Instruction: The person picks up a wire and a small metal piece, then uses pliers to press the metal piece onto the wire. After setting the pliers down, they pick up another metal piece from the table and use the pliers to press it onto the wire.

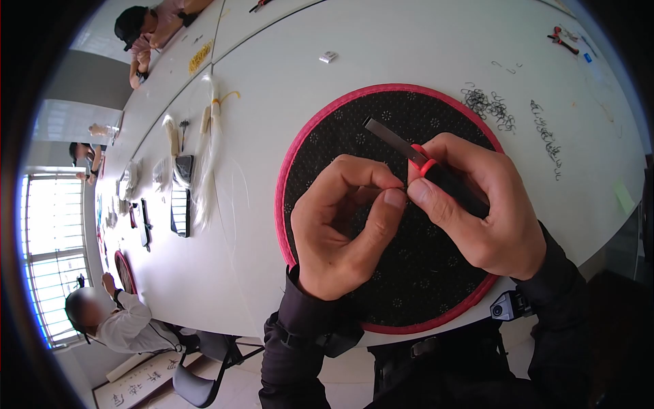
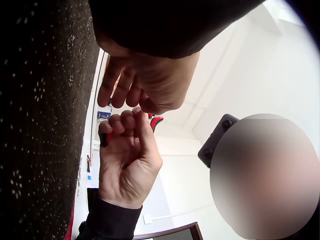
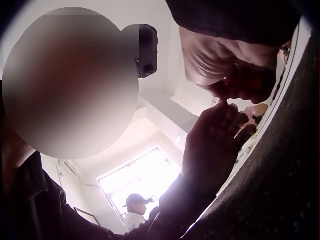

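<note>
Above the round black mat with a pink rim [image 1: 415,273], both hands meet at their fingertips. The right hand [image 1: 480,204] grips a tool [image 1: 392,139] with a flat metal end and a red and black handle, its metal end pointing up and left. Thumb and forefinger of the left hand [image 1: 344,228] pinch a tiny thin thing [image 1: 403,189], too small to identify, beside the right thumb and forefinger. In the left wrist view, the left hand [image 2: 160,80] is above the right hand [image 2: 127,160]. The right wrist view has the right hand [image 3: 227,57] over the left [image 3: 212,140], both dark.
Dark hooks [image 1: 487,105] lie beyond the mat at the right, with pliers [image 1: 564,42] farther off. Pale strands [image 1: 208,163], a phone [image 1: 180,211] and a small white box [image 1: 328,57] lie on the white table [image 1: 259,123]. Other people [image 1: 109,317] sit around it.
</note>
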Action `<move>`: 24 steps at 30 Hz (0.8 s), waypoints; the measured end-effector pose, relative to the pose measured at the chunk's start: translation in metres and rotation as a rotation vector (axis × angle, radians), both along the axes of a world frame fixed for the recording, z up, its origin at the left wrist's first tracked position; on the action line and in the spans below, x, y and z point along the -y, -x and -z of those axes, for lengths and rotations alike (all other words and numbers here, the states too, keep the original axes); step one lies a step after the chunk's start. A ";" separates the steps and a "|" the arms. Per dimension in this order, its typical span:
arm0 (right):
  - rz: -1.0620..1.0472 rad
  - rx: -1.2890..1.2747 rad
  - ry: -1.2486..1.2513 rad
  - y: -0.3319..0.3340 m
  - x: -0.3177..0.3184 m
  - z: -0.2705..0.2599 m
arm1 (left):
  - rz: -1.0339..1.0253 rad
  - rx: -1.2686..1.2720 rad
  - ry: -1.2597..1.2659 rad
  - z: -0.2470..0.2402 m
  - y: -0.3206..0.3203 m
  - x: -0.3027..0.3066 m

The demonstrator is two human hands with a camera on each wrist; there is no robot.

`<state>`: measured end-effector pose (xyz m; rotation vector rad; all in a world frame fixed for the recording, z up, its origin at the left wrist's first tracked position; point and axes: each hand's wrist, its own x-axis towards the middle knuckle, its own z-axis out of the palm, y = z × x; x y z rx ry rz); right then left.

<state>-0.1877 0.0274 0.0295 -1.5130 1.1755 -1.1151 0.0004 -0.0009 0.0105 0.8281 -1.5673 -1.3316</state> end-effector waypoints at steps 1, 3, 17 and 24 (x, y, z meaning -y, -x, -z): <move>0.006 -0.026 0.027 0.000 0.000 0.001 | 0.003 -0.003 0.005 0.001 0.000 0.000; 0.010 -0.072 0.087 -0.001 0.000 0.003 | -0.005 -0.005 -0.012 0.000 0.001 0.000; 0.031 -0.147 0.156 0.000 0.002 0.009 | -0.052 0.043 0.064 0.004 0.003 0.003; 0.024 -0.177 0.175 0.000 0.002 0.007 | -0.045 0.055 0.040 0.006 0.000 0.004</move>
